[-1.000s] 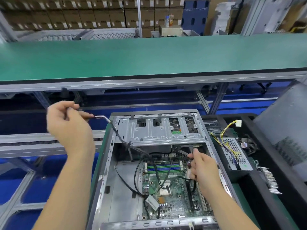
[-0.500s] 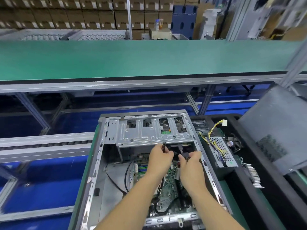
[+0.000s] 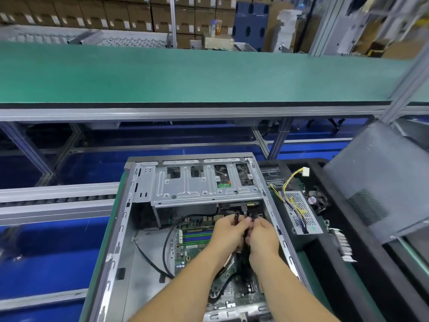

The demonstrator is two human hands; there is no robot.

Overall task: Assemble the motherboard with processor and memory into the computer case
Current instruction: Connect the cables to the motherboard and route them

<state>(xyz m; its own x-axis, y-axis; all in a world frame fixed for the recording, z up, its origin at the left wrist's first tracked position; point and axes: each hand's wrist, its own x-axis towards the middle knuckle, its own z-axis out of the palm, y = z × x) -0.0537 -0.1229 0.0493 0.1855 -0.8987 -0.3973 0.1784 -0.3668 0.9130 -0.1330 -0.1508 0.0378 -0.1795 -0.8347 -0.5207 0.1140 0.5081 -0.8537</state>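
The open grey computer case lies flat in front of me, with the green motherboard inside it and memory sticks seated in their slots. Both my hands are together inside the case, just below the silver drive cage. My left hand pinches a black cable end. My right hand grips other black cable connectors next to it. A loose black cable loops over the board's left side. My forearms hide the board's middle and the processor socket.
A black tray to the right of the case holds a power supply with yellow wires, a small fan and a card. A grey side panel leans at the right. A green conveyor runs across behind.
One second ago my left hand held a cable up outside the case's left edge. It has come down into the case and now meets my right hand at the cables under the drive cage.
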